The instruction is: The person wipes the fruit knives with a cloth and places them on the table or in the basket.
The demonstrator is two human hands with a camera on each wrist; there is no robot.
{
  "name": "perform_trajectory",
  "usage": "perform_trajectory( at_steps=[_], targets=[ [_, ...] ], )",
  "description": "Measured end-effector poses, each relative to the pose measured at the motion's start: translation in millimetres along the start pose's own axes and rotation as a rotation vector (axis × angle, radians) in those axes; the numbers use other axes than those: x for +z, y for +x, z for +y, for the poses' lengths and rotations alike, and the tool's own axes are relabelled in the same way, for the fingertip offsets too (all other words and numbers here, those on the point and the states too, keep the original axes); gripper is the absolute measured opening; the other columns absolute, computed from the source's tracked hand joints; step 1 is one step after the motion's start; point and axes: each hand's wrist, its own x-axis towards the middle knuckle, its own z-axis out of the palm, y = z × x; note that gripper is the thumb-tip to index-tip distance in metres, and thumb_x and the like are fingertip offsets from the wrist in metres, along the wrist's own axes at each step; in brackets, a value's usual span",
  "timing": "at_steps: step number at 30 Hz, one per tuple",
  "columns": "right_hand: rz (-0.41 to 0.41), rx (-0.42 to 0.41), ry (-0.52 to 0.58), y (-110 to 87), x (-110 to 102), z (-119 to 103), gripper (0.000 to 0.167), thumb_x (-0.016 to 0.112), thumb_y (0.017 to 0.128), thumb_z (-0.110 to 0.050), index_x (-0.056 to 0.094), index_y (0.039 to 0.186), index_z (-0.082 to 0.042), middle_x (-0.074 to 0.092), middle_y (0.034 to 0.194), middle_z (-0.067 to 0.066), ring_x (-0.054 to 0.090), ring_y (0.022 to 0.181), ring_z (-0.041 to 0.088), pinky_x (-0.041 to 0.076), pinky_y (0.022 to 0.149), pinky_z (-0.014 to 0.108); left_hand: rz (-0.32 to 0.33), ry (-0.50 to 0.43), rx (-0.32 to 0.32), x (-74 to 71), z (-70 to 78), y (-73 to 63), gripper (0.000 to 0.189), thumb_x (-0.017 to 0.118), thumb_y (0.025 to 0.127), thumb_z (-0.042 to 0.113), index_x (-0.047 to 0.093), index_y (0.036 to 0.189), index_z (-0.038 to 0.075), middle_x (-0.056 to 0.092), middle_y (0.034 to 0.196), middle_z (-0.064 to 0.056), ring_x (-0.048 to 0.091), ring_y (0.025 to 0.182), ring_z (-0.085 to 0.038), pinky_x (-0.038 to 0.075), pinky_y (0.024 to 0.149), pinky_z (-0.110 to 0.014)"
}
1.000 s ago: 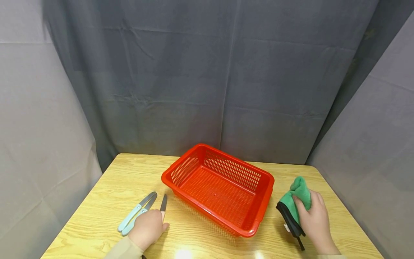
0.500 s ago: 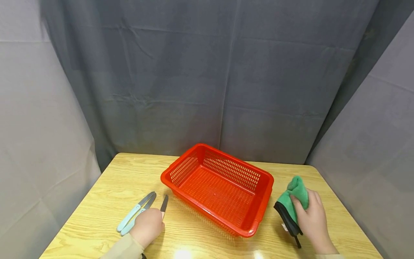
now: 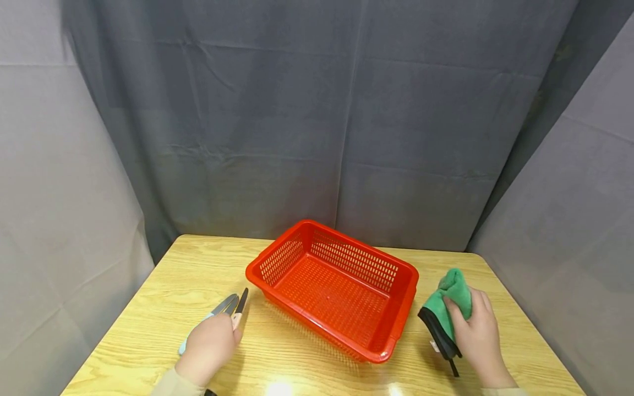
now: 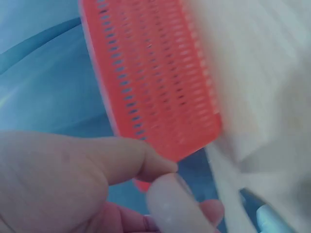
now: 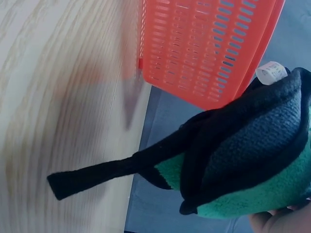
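Observation:
In the head view my left hand (image 3: 208, 346) grips a small knife (image 3: 240, 308) by its pale pink handle, the dark blade pointing up and away. Two knives with light blue handles (image 3: 224, 305) lie on the table, partly hidden behind that hand. One light blue handle (image 4: 272, 221) also shows at the lower right of the left wrist view, where the gripped knife cannot be made out. My right hand (image 3: 477, 338) holds a folded green cloth (image 3: 453, 300) with black trim and a hanging black loop (image 5: 92, 177), above the table's right side.
A red perforated plastic basket (image 3: 329, 297) stands at an angle on the table between the hands, with nothing inside. The wooden table (image 3: 148, 324) ends at a grey curtain (image 3: 257, 121) behind, with paler cloth at both sides.
My left hand has moved a little left with the pink-handled knife, now over the blue-handled knives and covering more of them. The right hand and cloth have shifted only slightly left.

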Motion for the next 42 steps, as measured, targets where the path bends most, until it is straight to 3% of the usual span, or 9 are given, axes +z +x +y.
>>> perform_trajectory(
  at_steps=[6, 12, 28, 33, 42],
  targets=[
    [0.012, -0.009, 0.003, 0.9, -0.2, -5.2, 0.036, 0.065, 0.100, -0.013, 0.056, 0.131, 0.004, 0.055, 0.121, 0.023, 0.052, 0.109, 0.031, 0.039, 0.088, 0.045, 0.136, -0.010, 0.036, -22.9, 0.2, -4.0, 0.029, 0.067, 0.095, 0.019, 0.057, 0.092, -0.008, 0.053, 0.065, -0.007, 0.052, 0.054, -0.020, 0.044, 0.047, -0.037],
    [0.018, -0.005, -0.001, 3.0, -1.6, -7.1, 0.036, 0.065, 0.101, -0.015, 0.057, 0.131, 0.003, 0.056, 0.120, 0.020, 0.048, 0.104, 0.022, 0.037, 0.085, 0.036, 0.244, -0.075, 0.087, -36.8, 9.2, -4.1, 0.025, 0.064, 0.098, 0.018, 0.054, 0.093, -0.004, 0.049, 0.063, -0.005, 0.047, 0.050, -0.018, 0.039, 0.045, -0.032],
    [0.018, -0.007, 0.020, 7.7, -2.1, -11.9, 0.037, 0.064, 0.101, -0.016, 0.056, 0.132, 0.003, 0.055, 0.120, 0.021, 0.049, 0.106, 0.025, 0.036, 0.085, 0.037, 0.389, -0.174, 0.175, -31.5, 20.7, 6.9, 0.017, 0.064, 0.098, 0.016, 0.055, 0.101, 0.002, 0.047, 0.068, -0.002, 0.043, 0.052, -0.014, 0.037, 0.047, -0.029],
    [-0.005, -0.042, 0.048, 8.6, -0.5, -14.8, 0.036, 0.059, 0.104, -0.015, 0.053, 0.133, 0.005, 0.053, 0.123, 0.023, 0.047, 0.107, 0.027, 0.036, 0.086, 0.039, 0.394, -0.198, 0.176, -30.8, 20.7, 10.1, 0.017, 0.062, 0.099, 0.015, 0.055, 0.103, 0.000, 0.048, 0.071, -0.003, 0.043, 0.053, -0.014, 0.037, 0.047, -0.027],
    [-0.016, -0.098, 0.044, 14.7, -0.6, -26.4, 0.031, 0.052, 0.105, -0.011, 0.052, 0.132, 0.005, 0.051, 0.120, 0.021, 0.044, 0.104, 0.023, 0.033, 0.086, 0.032, 0.410, -0.246, 0.163, -27.1, 23.6, 16.5, 0.017, 0.062, 0.099, 0.015, 0.054, 0.106, 0.001, 0.049, 0.072, -0.004, 0.044, 0.054, -0.015, 0.039, 0.049, -0.028]
  ],
)
